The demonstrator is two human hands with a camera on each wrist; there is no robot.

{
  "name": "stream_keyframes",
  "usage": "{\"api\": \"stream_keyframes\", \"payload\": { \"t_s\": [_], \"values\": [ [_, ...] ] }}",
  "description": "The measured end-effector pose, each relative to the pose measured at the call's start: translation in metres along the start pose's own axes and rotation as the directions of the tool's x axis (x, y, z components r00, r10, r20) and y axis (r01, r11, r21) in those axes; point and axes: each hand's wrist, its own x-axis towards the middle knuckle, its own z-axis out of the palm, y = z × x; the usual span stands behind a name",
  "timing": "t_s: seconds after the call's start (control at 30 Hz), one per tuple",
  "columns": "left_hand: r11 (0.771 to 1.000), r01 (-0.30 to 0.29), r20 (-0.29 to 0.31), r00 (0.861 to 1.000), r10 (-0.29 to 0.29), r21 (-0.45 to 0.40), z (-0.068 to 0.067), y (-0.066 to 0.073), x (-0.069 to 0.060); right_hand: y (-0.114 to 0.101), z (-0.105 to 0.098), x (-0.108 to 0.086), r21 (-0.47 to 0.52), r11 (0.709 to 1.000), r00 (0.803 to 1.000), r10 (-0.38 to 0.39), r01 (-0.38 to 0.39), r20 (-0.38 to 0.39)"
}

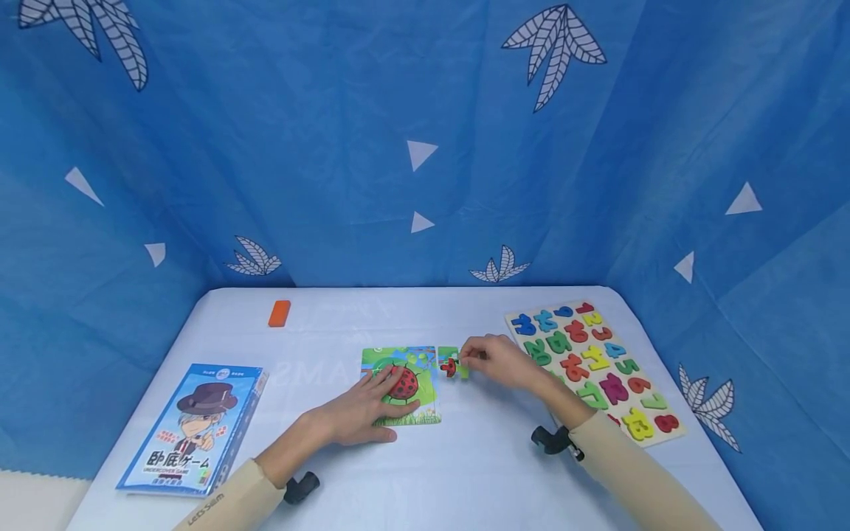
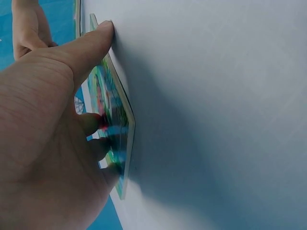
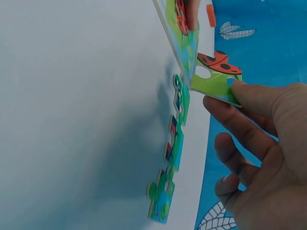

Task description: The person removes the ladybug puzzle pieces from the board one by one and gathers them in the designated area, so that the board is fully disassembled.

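Observation:
A square ladybug puzzle (image 1: 425, 411) lies on the white table with a green scene around a red spotted beetle. My left hand (image 1: 358, 413) rests on its left part, fingers spread over the picture, covering some of it. In the left wrist view the thumb (image 2: 98, 40) lies along the puzzle's edge. Just right of the puzzle, my right hand (image 1: 494, 360) pinches a green jigsaw piece (image 3: 213, 86) with red and black beetle parts, between thumb and fingers. That piece is tilted up off the table. Several loose jigsaw pieces (image 3: 176, 148) lie in a row below it in the right wrist view.
A wooden number board (image 1: 584, 354) with coloured numerals lies at the right, near my right forearm. At the left lies a boxed card game (image 1: 192, 428) in blue. An orange block (image 1: 280, 313) sits at the back left. Blue curtains (image 1: 345, 147) surround the table.

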Motion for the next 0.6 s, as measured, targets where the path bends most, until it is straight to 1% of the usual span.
{"api": "stream_keyframes", "payload": {
  "t_s": [0.1, 0.33, 0.47, 0.6],
  "values": [
    [1.000, -0.005, -0.005, 1.000, 0.005, 0.000, 0.000, 0.000, -0.001, 0.004, -0.006, -0.003, -0.011, 1.000, 1.000, 0.019, -0.019, 0.005],
    [1.000, -0.010, -0.014, 1.000, 0.010, 0.004, 0.000, 0.001, -0.002, 0.015, -0.019, -0.011, -0.018, 0.999, 0.999, 0.027, -0.026, 0.018],
    [1.000, -0.013, -0.021, 1.000, 0.013, 0.007, 0.000, 0.001, -0.002, 0.023, -0.025, -0.013, -0.026, 0.997, 0.997, 0.068, -0.066, 0.049],
    [1.000, -0.026, -0.034, 0.999, 0.027, 0.005, 0.000, 0.001, -0.002, 0.033, -0.029, -0.015, -0.034, 0.994, 0.992, 0.107, -0.105, 0.064]
  ]
}}
